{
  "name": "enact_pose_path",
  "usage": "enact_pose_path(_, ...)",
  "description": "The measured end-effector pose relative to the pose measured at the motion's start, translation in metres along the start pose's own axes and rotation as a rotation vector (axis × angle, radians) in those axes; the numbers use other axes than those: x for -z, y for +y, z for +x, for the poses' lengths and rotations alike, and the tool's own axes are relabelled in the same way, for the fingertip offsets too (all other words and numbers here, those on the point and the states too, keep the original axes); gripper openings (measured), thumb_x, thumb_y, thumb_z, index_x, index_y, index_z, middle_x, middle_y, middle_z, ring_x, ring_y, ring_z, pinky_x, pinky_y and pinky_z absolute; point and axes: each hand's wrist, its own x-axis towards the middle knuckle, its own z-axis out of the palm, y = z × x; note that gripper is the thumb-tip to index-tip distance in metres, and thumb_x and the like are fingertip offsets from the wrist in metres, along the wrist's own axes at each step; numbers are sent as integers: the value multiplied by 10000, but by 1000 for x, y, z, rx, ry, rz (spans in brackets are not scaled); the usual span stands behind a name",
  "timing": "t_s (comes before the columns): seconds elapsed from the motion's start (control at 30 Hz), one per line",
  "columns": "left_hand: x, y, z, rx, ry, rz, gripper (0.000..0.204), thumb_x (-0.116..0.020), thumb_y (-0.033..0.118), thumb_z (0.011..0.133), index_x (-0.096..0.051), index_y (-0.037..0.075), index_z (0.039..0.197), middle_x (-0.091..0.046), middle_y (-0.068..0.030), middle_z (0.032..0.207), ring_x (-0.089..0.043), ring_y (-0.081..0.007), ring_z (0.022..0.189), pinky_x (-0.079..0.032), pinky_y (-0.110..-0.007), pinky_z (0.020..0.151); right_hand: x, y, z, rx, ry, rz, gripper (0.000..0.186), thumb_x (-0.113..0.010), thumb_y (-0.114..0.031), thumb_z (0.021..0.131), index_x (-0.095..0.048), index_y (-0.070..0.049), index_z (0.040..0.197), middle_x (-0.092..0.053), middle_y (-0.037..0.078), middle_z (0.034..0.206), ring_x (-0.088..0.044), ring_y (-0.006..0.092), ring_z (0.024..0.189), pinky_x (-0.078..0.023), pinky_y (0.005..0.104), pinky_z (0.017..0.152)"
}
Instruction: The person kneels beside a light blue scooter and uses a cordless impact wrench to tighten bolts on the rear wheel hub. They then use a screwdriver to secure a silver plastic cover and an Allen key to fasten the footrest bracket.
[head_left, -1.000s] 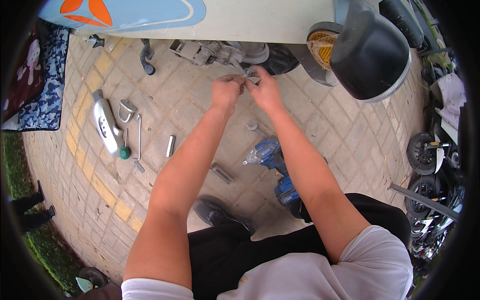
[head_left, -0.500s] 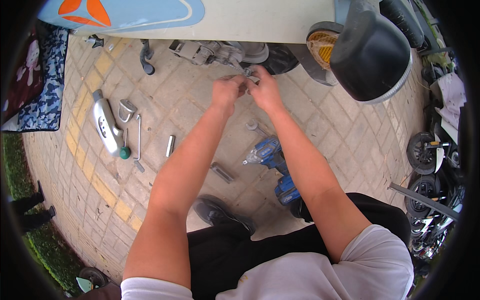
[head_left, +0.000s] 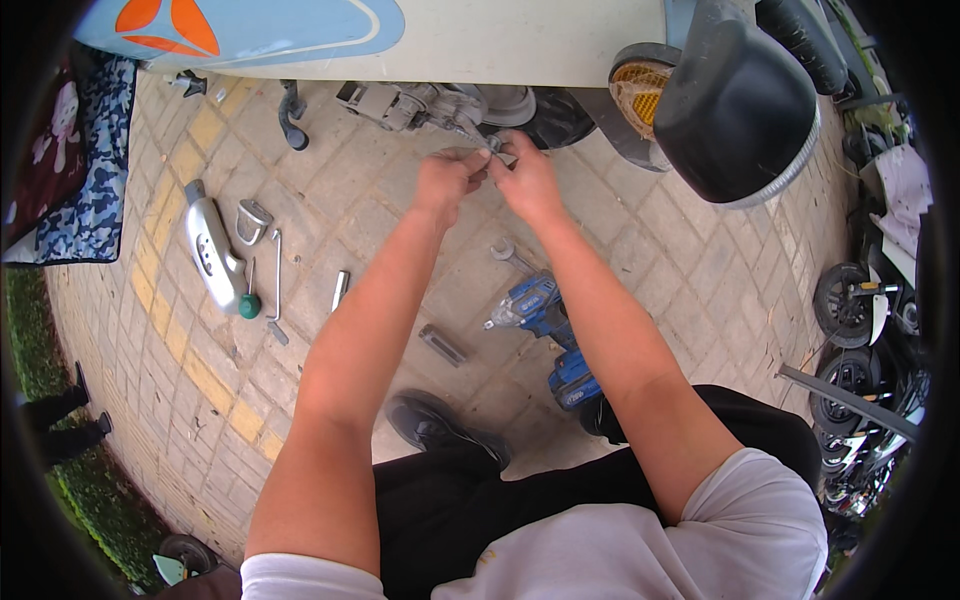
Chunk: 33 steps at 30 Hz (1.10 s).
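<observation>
At the rear underside of a white and blue scooter [head_left: 520,45], both my hands meet at the end of a dirty metal mechanism [head_left: 405,105]. My left hand [head_left: 445,183] is closed, thumb and fingers pinched together. My right hand [head_left: 528,180] pinches at the same spot, its fingertips against the mechanism's end. Whatever small piece lies between the fingertips is too small to make out. Below my right hand lie an open-end wrench [head_left: 510,254] and a blue cordless impact wrench [head_left: 540,312], the latter partly behind my right forearm.
Left on the paving lie a silver cover [head_left: 212,250], a metal bracket [head_left: 252,220], a green-handled screwdriver [head_left: 249,303], a bent rod tool [head_left: 277,275] and a metal tube [head_left: 340,288]. A metal block [head_left: 443,345] sits near my shoe [head_left: 440,425]. Parked two-wheelers [head_left: 850,350] stand right.
My left hand has shifted slightly left and its forearm covers more of the metal tube. My right hand stays at the mechanism's end almost unmoved.
</observation>
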Motion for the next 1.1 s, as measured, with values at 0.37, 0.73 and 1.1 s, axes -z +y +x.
enact_pose_path(0.37, 2, -2, 28, 139, -209, -460, 259, -455, 136, 949, -550, -42, 1112, -614, -176, 1043, -606, -276, 933, -515, -418, 846, 1, -15, 0, 21, 67, -160, 456, -713, -264, 787, -584, -27, 1155, -700, 177, 922, -676, 289, 654, -535, 377, 635)
enact_pose_path(0.73, -9, 13, 15, 0, 9, -274, 249, -437, 106, 968, -520, -74, 1119, -627, -198, 992, -647, -294, 844, -570, -424, 745, 0, -21, 0, 41, 164, -190, 349, -721, -251, 788, -653, -38, 1056, -651, 185, 735, -626, 319, 617, -497, 393, 588)
enact_pose_path(1.1, -15, 6, 49, 56, 134, -200, 278, -357, -21, 874, -529, -59, 1089, -650, -175, 901, -654, -250, 725, -560, -376, 641, 9, -26, -9, 94, 228, -245, 275, -688, -192, 774, -609, -45, 993, -659, 184, 886, -632, 386, 806, -505, 474, 681)
